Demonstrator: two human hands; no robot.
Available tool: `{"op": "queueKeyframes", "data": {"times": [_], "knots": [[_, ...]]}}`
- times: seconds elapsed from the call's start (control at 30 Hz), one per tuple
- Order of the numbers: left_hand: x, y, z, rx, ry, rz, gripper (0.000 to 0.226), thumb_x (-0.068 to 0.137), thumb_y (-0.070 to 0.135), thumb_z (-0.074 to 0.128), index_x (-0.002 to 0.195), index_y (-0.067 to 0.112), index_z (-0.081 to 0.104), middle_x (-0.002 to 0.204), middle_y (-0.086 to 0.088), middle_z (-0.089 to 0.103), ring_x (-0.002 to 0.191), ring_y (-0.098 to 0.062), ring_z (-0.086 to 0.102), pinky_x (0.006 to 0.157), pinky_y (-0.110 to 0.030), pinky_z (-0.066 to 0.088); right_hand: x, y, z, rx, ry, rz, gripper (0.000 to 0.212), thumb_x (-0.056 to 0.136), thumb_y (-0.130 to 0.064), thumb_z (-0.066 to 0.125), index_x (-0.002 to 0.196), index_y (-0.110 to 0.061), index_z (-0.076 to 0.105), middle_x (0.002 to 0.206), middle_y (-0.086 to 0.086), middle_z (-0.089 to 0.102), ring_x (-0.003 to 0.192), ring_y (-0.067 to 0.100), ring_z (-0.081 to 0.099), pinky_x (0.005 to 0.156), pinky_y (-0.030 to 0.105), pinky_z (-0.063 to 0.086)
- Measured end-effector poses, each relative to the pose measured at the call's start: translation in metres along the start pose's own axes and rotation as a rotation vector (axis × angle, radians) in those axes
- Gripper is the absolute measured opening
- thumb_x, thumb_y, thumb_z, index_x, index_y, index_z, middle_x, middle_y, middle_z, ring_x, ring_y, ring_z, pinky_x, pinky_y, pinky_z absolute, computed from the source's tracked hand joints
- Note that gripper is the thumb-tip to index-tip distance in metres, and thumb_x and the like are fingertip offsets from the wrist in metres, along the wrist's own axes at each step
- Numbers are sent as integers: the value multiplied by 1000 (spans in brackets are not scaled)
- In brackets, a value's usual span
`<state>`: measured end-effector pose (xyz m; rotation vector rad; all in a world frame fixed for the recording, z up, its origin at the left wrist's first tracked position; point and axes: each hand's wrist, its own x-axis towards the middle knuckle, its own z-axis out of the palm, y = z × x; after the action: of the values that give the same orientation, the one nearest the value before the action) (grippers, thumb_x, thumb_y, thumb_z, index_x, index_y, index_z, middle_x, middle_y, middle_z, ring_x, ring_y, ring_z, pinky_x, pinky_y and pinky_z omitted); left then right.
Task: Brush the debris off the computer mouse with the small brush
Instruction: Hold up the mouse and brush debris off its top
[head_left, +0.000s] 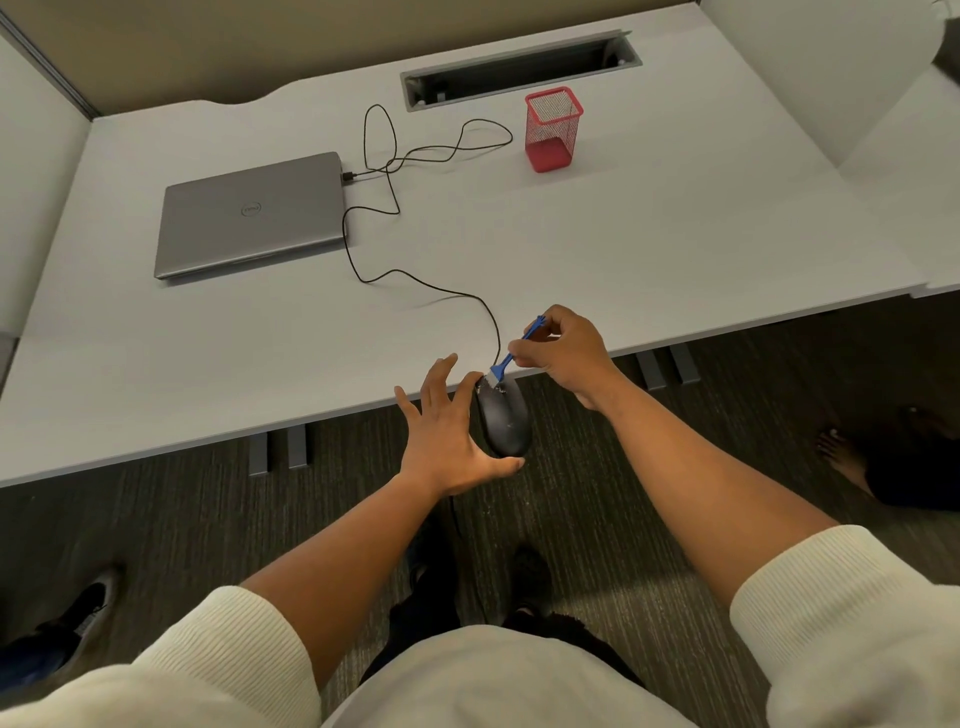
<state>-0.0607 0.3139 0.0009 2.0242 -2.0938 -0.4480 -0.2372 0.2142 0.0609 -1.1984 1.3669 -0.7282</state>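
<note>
A black computer mouse is held off the desk's front edge, over the floor. My left hand grips it from the left side, thumb under its rear end and one finger at its front; the other fingers are spread. Pale debris lies on the mouse's front end. My right hand pinches the handle of a small blue brush, whose white bristles touch the debris on the mouse's front. The mouse's black cable runs across the desk to the laptop.
A shut grey laptop lies at the left on the white desk. A red mesh pen holder stands at the back, before a cable slot. Other people's feet show on the carpet at left and right.
</note>
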Motion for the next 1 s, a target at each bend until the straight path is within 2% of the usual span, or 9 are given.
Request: {"op": "queueKeyframes", "data": {"times": [0.13, 0.27, 0.37, 0.47, 0.53, 0.7, 0.83, 0.9, 1.0], "knots": [[3, 0, 2, 12, -23, -6, 123, 50, 95, 56, 152, 31, 28, 163, 1, -2, 154, -25, -5, 115, -70, -11, 0, 0, 1, 37, -104, 15, 26, 79, -8, 83, 86, -13, 59, 92, 9, 65, 81, 21, 73, 77, 32, 63], [5, 2, 2, 15, -35, -13, 123, 51, 95, 56, 152, 31, 27, 163, 2, -4, 154, -25, -7, 115, -70, -11, -2, 4, 7, -28, -150, 69, 28, 77, -10, 84, 88, -11, 58, 98, 16, 67, 94, 30, 73, 85, 43, 62], [7, 4, 1, 12, -40, -13, 124, 51, 94, 59, 153, 30, 28, 163, 2, -3, 154, -24, -7, 115, -70, -11, -2, 6, 9, -38, -66, 104, 27, 78, -12, 82, 87, -13, 56, 91, 11, 65, 90, 26, 72, 86, 41, 62], [8, 5, 0, 13, -38, -10, 123, 52, 92, 62, 152, 30, 29, 163, 1, -2, 154, -25, -7, 115, -69, -12, 2, 5, 6, -1, 63, 129, 24, 79, -12, 79, 84, -14, 55, 81, 5, 64, 73, 15, 65, 72, 28, 58], [8, 7, -1, 12, -35, -10, 122, 51, 92, 62, 151, 31, 30, 163, 1, 0, 154, -25, -5, 116, -70, -10, 6, 4, 3, 44, 123, 140, 22, 80, -10, 77, 87, -13, 56, 82, 4, 64, 71, 12, 65, 68, 24, 55], [10, 6, -2, 8, -49, -14, 122, 50, 92, 62, 151, 30, 29, 163, 2, -1, 154, -25, -5, 116, -69, -9, 9, 3, -4, 76, 89, 134, 22, 81, -10, 78, 87, -13, 57, 83, 5, 66, 74, 13, 69, 81, 29, 61], [13, 6, -2, 17, -59, -15, 123, 51, 92, 62, 152, 30, 28, 163, 3, -4, 154, -25, -8, 116, -68, -12, 7, 5, 2, 18, -1, 129, 23, 81, -10, 79, 85, -15, 56, 82, 3, 64, 72, 12, 69, 74, 26, 61], [13, 5, -2, 13, -57, -11, 124, 50, 92, 61, 152, 31, 28, 163, 3, -4, 154, -24, -8, 116, -68, -13, 9, 5, 3, 13, 73, 127, 22, 81, -11, 77, 86, -15, 56, 82, 3, 64, 73, 13, 68, 66, 21, 57], [13, 3, -2, 4, -55, -9, 124, 50, 92, 63, 152, 31, 28, 163, 1, -2, 154, -25, -6, 116, -68, -12, 13, 5, 1, 30, 189, 134, 22, 82, -9, 76, 88, -16, 55, 85, 3, 65, 85, 21, 69, 78, 30, 58]]}}
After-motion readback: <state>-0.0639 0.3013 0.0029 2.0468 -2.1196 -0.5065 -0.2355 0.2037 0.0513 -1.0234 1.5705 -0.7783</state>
